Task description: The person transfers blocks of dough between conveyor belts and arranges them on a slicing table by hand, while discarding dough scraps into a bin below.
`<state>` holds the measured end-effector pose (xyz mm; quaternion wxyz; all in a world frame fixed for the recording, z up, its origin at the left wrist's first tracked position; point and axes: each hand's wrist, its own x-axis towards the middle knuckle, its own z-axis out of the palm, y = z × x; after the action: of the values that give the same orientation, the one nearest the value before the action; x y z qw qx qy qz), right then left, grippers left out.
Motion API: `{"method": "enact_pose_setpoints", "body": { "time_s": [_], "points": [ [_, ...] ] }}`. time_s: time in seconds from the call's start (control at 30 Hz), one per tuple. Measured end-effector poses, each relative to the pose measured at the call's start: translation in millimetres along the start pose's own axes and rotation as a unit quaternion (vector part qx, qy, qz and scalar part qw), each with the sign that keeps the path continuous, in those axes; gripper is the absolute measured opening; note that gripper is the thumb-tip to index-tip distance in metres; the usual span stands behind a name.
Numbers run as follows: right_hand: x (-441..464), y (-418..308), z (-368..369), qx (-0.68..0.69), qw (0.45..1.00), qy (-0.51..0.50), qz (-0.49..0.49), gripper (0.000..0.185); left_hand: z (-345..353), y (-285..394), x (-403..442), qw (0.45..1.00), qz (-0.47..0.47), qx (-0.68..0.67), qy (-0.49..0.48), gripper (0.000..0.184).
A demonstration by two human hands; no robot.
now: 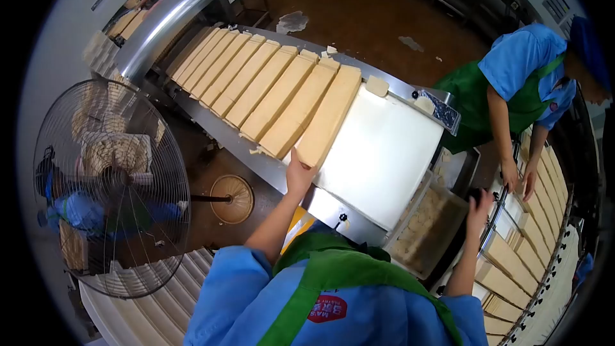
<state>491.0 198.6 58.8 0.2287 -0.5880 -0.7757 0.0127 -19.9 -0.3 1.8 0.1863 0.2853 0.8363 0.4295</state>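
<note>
My left hand (pixel 299 174) holds the near end of a long, pale, dough-like slab (pixel 330 115), the closest in a row lying on a conveyor. Its thumb is at the slab's left edge; some fingers are hidden by the end. Beside that slab is a bare stretch of white belt (pixel 387 154). Off to the right, my right hand (pixel 479 211) has its fingers apart and holds nothing. It is beside the metal edge of a second line, where more pale slabs (pixel 509 269) lie.
Between the two lines sits a tray (pixel 442 214) of pale scraps. A co-worker (pixel 522 83) reaches over the second line at right. A large caged fan (pixel 115 176) stands at left, with another person behind it. A metal hood (pixel 166 22) spans the conveyor's far end.
</note>
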Motion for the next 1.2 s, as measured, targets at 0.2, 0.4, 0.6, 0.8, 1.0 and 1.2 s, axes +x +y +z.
{"method": "enact_pose_setpoints", "body": {
  "time_s": [0.2, 0.4, 0.6, 0.8, 1.0, 1.2],
  "points": [
    [97, -240, 114, 0.142, 0.943, -0.205, -0.22, 0.06, -4, 4, -1, 0.995, -0.036, -0.058, -0.068, 0.083],
    [191, -380, 218, 0.08, 0.925, -0.244, -0.281, 0.065, -9, 12, -1, 0.993, -0.057, -0.03, -0.102, 0.083],
    [228, -417, 268, 0.021, 0.939, -0.267, -0.218, 0.063, -1, -11, 3, 0.989, 0.002, 0.073, -0.126, 0.096],
    [203, -347, 233, -0.022, 0.967, -0.113, -0.226, 0.051, -20, 0, 10, 0.965, -0.01, 0.123, -0.233, 0.096],
    [106, -220, 135, 0.021, 0.994, -0.106, -0.025, 0.062, -23, 7, 25, 0.909, 0.138, 0.23, -0.319, 0.095],
    [3, -189, 79, 0.225, 0.961, -0.133, 0.094, 0.104, 19, 19, 16, 0.913, 0.125, 0.28, -0.269, 0.096]
  ]
}}
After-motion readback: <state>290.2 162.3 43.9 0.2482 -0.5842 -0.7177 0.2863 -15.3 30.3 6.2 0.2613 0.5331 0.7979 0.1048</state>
